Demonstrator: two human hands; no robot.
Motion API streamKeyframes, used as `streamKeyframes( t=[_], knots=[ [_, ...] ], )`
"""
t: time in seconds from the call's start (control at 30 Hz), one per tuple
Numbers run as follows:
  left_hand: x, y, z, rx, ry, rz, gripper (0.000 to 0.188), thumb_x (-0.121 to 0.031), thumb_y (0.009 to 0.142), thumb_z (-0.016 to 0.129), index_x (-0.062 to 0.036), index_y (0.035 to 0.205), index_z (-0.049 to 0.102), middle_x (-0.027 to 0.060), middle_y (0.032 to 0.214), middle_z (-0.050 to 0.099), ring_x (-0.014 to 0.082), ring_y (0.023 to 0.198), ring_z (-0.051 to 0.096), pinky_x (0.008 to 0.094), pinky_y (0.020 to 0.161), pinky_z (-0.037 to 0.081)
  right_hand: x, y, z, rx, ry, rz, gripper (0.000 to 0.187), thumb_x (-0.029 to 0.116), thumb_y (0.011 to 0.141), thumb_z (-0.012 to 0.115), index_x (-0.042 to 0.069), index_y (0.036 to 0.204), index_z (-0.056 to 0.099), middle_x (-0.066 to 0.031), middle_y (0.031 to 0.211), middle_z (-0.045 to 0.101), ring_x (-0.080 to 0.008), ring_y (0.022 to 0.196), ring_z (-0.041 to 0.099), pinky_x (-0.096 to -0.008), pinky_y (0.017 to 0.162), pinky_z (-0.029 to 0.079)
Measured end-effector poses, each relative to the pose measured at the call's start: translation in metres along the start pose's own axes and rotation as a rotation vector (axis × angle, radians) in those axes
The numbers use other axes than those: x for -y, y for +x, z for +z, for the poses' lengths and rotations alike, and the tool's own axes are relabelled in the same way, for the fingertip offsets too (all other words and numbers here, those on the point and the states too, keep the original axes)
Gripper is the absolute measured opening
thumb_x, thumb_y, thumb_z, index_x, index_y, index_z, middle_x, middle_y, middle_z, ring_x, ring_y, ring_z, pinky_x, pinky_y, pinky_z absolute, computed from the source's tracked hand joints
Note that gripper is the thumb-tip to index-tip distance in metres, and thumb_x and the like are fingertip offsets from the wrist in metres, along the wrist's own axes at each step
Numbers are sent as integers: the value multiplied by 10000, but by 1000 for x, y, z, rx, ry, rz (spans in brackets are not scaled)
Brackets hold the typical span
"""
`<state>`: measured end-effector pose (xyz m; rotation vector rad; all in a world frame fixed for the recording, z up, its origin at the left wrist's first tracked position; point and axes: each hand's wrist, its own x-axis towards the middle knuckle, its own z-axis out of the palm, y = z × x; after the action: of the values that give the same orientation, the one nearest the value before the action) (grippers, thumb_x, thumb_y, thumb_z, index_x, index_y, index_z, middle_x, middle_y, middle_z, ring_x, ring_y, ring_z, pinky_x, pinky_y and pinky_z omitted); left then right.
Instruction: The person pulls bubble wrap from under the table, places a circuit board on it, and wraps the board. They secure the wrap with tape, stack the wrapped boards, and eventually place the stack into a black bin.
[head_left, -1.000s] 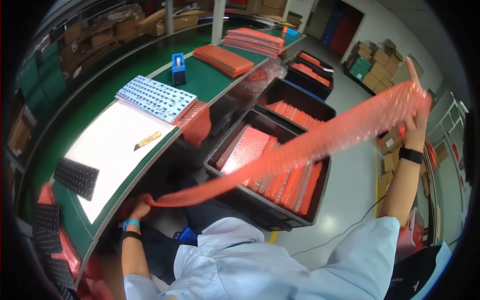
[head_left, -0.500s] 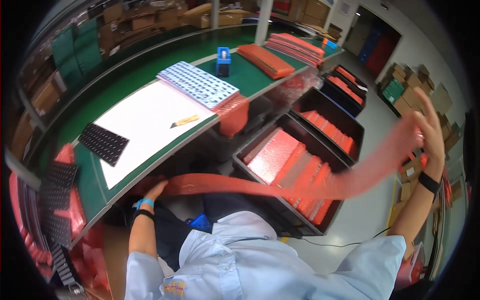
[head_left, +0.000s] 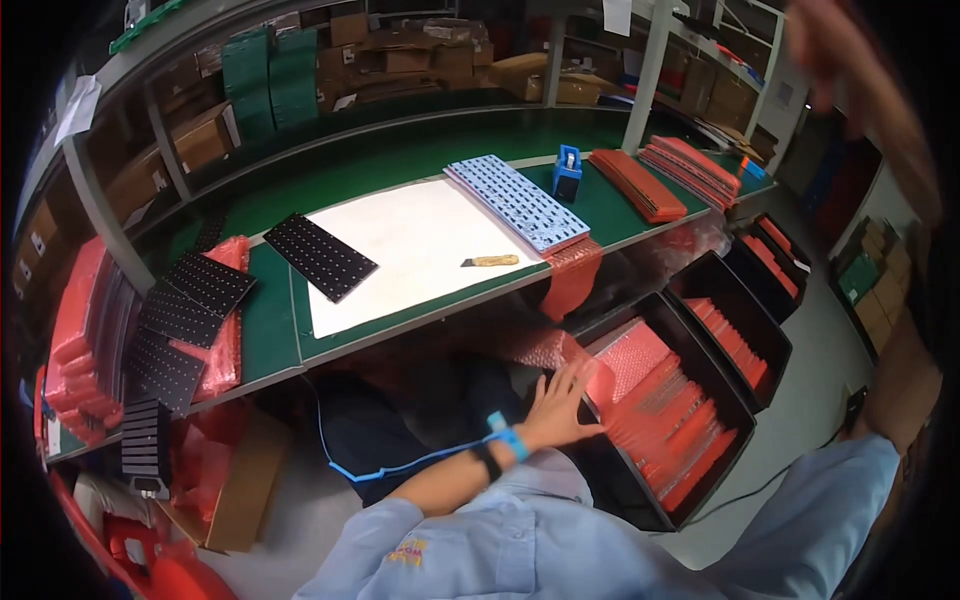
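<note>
Left hand [head_left: 560, 405], fingers spread, touches red bubble wrap [head_left: 546, 348], seemingly light, soft, slippery, best gripped by its edge; far right, the blurred right hand's [head_left: 838, 60] grip is unclear

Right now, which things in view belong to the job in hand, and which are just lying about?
In use, it seems:
left hand, touching red bubble wrap
right hand, raised, blurred
red packs beside the left hand

Apparently lying about:
knife
blue-and-black object
cardboard box

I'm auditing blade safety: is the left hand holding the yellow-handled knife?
No, the yellow-handled knife lies on the flat white sheet, apart from the left hand.
</note>
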<state>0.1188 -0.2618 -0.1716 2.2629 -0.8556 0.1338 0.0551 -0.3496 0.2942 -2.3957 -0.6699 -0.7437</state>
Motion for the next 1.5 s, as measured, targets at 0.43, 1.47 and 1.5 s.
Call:
streamKeyframes(
  t=[0.43,1.47,1.5],
  knots=[
    [113,-47,37,182,-543,-137,274,-49,848,636,4,1117,637,146,1054,689,249,939,680,336,829,539,-337,-417,277,368,-205,1173,887,537,746,761,3,1369,424,-284,1265,571,-384,1143,596,-437,954,477],
    [35,-103,-181,-576,-1082,-382,438,-18,966,551,-3,1388,433,126,1037,688,165,842,689,306,796,567,-134,135,427,5,420,82,194,187,814,710,52,927,630,-145,780,610,-310,783,655,-386,679,495],
    [37,-102,-179,-573,-1080,-375,438,-18,966,551,-3,1388,433,126,1037,688,165,842,689,306,796,567,-153,145,463,100,460,200,260,205,819,718,69,1016,616,-159,861,614,-332,850,652,-403,712,498]
  ],
)
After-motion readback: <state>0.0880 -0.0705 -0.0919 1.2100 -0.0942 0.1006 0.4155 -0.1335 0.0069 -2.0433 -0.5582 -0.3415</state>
